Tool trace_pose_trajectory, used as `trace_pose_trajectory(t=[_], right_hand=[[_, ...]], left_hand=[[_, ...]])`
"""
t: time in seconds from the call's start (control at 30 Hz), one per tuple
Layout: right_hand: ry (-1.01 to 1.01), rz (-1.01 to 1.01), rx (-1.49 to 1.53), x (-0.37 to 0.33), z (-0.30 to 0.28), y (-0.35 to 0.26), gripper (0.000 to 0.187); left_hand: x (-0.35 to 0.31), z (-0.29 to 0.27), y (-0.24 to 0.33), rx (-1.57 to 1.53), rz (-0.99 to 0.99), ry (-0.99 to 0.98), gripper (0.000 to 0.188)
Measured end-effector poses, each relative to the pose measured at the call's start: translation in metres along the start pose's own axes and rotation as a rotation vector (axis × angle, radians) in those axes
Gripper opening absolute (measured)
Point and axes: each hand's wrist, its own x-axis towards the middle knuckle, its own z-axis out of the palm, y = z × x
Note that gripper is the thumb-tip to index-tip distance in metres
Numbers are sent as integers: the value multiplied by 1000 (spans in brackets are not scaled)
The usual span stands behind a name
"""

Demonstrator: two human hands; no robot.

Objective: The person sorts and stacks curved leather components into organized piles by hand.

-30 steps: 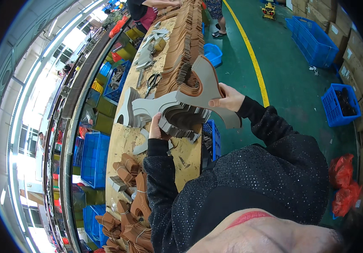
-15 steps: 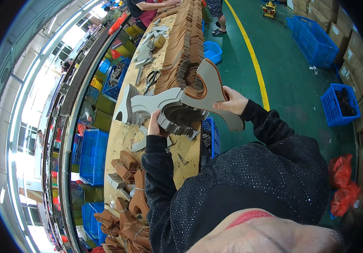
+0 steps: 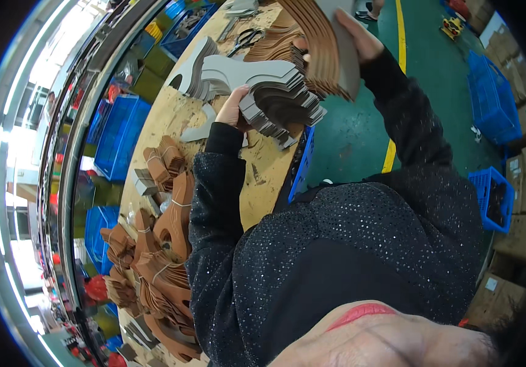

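Observation:
My left hand (image 3: 232,111) grips the near edge of a stack of grey curved cut-out pieces (image 3: 263,79), thumb on top. The stack lies over the table's right side, its layers fanned along the curved edges. Farther off, my right hand (image 3: 362,38) is closed on a thick batch of brown curved pieces (image 3: 317,49) with a grey outer face, its thumb against that face. The batch is tilted up on edge and partly runs out of the picture. Behind the grey stack, more brown layered pieces (image 3: 275,46) lie on the table.
Scissors (image 3: 248,40) lie beyond the grey stack on the wooden table (image 3: 263,165). Tied bundles of brown pieces (image 3: 165,238) cover its near left part. Blue crates (image 3: 492,92) and cardboard boxes (image 3: 520,238) line the right side. A blue crate (image 3: 303,165) stands against the table's right edge.
My right hand has moved up and away, apart from the grey stack, and now holds up a brown batch. My left hand stays on the grey stack. The view has shifted.

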Motion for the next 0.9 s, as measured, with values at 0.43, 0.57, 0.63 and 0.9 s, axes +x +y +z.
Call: trace_pose_trajectory(t=[0.43,0.57,0.63,0.9], right_hand=[[-332,129,326,42,-84,35,63],[-303,68,561,18,-103,49,67],[-291,48,649,3,-114,55,72],[51,-6,589,-46,-118,84,74]], left_hand=[[3,67,47,1735,1072,279,61],[36,84,55,1792,624,54,37],[52,87,66,1849,450,-30,32],[68,82,78,1659,136,-203,27]])
